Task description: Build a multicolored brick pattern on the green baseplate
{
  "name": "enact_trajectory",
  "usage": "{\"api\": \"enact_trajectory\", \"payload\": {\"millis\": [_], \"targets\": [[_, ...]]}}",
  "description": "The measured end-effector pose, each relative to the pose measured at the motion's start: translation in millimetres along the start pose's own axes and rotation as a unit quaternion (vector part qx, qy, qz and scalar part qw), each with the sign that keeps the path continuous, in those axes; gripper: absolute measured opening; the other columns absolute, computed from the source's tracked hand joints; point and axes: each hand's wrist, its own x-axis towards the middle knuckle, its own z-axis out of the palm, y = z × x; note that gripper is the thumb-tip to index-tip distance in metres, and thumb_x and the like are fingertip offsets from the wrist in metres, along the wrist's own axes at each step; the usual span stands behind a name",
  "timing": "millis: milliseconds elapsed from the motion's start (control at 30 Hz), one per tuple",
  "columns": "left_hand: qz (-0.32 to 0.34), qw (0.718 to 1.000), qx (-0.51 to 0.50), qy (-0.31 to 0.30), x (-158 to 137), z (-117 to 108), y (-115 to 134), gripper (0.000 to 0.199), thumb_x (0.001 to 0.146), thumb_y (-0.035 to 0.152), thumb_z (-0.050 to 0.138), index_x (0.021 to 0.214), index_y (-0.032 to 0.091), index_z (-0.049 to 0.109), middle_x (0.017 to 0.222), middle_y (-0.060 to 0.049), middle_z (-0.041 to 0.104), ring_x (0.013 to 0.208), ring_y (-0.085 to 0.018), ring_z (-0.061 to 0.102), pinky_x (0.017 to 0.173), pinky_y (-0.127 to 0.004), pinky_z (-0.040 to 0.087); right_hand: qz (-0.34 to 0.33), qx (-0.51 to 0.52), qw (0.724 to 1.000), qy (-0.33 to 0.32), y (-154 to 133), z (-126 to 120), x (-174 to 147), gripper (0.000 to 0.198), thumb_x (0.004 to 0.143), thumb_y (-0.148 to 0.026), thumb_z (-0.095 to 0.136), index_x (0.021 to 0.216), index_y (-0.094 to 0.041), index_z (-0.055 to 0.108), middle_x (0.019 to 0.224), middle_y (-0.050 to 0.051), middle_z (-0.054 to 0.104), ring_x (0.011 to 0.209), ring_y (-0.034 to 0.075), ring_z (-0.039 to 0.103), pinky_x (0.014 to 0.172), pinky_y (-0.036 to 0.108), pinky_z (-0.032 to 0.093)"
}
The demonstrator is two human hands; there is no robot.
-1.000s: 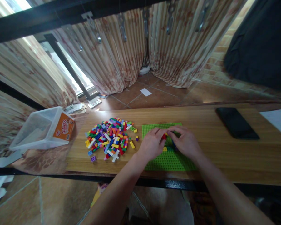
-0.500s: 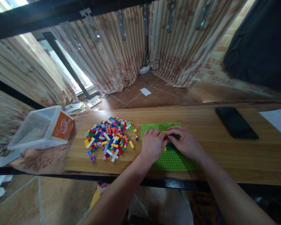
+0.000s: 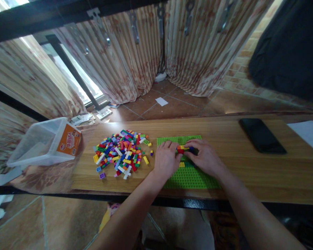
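Note:
Both of my hands are over a green studded baseplate (image 3: 190,178) on the wooden table. Between their fingertips is a short row of joined toy bricks (image 3: 181,150), red and yellow with a blue part at the right. My left hand (image 3: 167,158) has its fingers curled at the row's left end, hiding part of it. My right hand (image 3: 205,156) pinches the right end between thumb and fingers. Just below the row, a yellow brick (image 3: 182,164) sits on the baseplate. Whether the held row touches the baseplate I cannot tell.
A heap of mixed toy bricks (image 3: 122,152) lies left of the baseplate. Farther left stands a clear plastic box (image 3: 33,146) with an orange label. A black phone (image 3: 262,135) and a white paper (image 3: 306,133) lie to the right. The table's dark front edge (image 3: 190,203) runs below my forearms.
My left hand has shifted slightly left, away from my right hand. More of the red and yellow bricks now shows between them. The brick heap is unchanged.

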Motion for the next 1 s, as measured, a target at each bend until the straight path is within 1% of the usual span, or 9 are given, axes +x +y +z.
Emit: {"api": "enact_trajectory", "payload": {"millis": [200,300,400,467,533,600,700,833,1000], "targets": [[-0.011,1.000,-0.023,0.010,0,2,3,0.021,0.085,0.026,0.065,0.105,0.018,0.062,0.103,-0.007,0.066,0.101,-0.025,0.058,0.091,-0.039,0.048,0.008,-0.004,1.000,0.007,-2,1,0,0.014,0.078,-0.027,0.066,0.089,-0.023,0.074,0.105,0.007,0.072,0.103,0.026,0.063,0.098,0.048,0.045],[-0.018,0.997,-0.069,0.016,1,0,2,0.022,0.084,0.024,0.065,0.105,0.018,0.062,0.103,-0.007,0.066,0.101,-0.024,0.060,0.094,-0.039,0.048,0.013,0.013,1.000,0.007,-4,-1,0,0.015,0.080,-0.030,0.064,0.090,-0.023,0.073,0.104,0.007,0.072,0.102,0.026,0.063,0.097,0.048,0.046],[-0.057,0.990,-0.127,0.027,4,-3,-3,0.025,0.085,0.019,0.061,0.109,0.017,0.062,0.102,-0.007,0.068,0.101,-0.022,0.061,0.094,-0.037,0.050,0.018,0.029,0.999,0.017,-5,-2,1,0.016,0.083,-0.033,0.061,0.090,-0.023,0.073,0.103,0.007,0.073,0.101,0.026,0.064,0.096,0.047,0.047],[-0.088,0.985,-0.143,0.028,6,-5,-5,0.027,0.084,0.013,0.058,0.110,0.017,0.062,0.103,-0.007,0.068,0.101,-0.021,0.062,0.094,-0.037,0.050,0.021,0.032,0.999,0.025,-5,-1,1,0.016,0.083,-0.034,0.061,0.089,-0.024,0.072,0.102,0.007,0.073,0.100,0.025,0.064,0.096,0.047,0.047],[-0.106,0.984,-0.140,0.026,8,-6,-7,0.029,0.082,0.010,0.057,0.109,0.017,0.063,0.105,-0.007,0.068,0.103,-0.022,0.062,0.096,-0.038,0.049,0.024,0.032,0.999,0.029,-5,0,1,0.016,0.084,-0.034,0.060,0.089,-0.025,0.072,0.102,0.006,0.073,0.100,0.025,0.064,0.095,0.047,0.047],[-0.106,0.985,-0.131,0.022,9,-7,-6,0.029,0.081,0.009,0.059,0.108,0.017,0.064,0.108,-0.008,0.068,0.106,-0.022,0.061,0.098,-0.038,0.048,0.023,0.031,0.999,0.029,-4,2,0,0.016,0.084,-0.034,0.060,0.089,-0.025,0.072,0.101,0.006,0.073,0.100,0.025,0.064,0.095,0.047,0.047],[-0.098,0.988,-0.118,0.018,8,-5,-4,0.027,0.081,0.013,0.061,0.108,0.017,0.065,0.109,-0.008,0.068,0.106,-0.023,0.060,0.099,-0.039,0.048,0.020,0.028,0.999,0.028,-3,3,0,0.016,0.084,-0.033,0.060,0.089,-0.025,0.072,0.101,0.006,0.073,0.100,0.025,0.065,0.096,0.048,0.047],[-0.104,0.989,-0.105,0.028,7,0,-1,0.026,0.082,0.018,0.064,0.108,0.017,0.066,0.108,-0.008,0.069,0.105,-0.024,0.060,0.098,-0.040,0.047,0.029,0.022,0.999,0.034,-3,6,1,0.015,0.082,-0.030,0.062,0.090,-0.023,0.072,0.102,0.007,0.073,0.100,0.026,0.065,0.095,0.048,0.047],[-0.114,0.988,-0.094,0.038,9,4,0,0.027,0.080,0.019,0.066,0.107,0.016,0.067,0.106,-0.008,0.069,0.103,-0.025,0.060,0.096,-0.040,0.048,0.041,0.023,0.998,0.042,-4,8,2,0.013,0.080,-0.029,0.063,0.088,-0.025,0.072,0.101,0.006,0.073,0.100,0.026,0.064,0.094,0.048,0.048]]}}
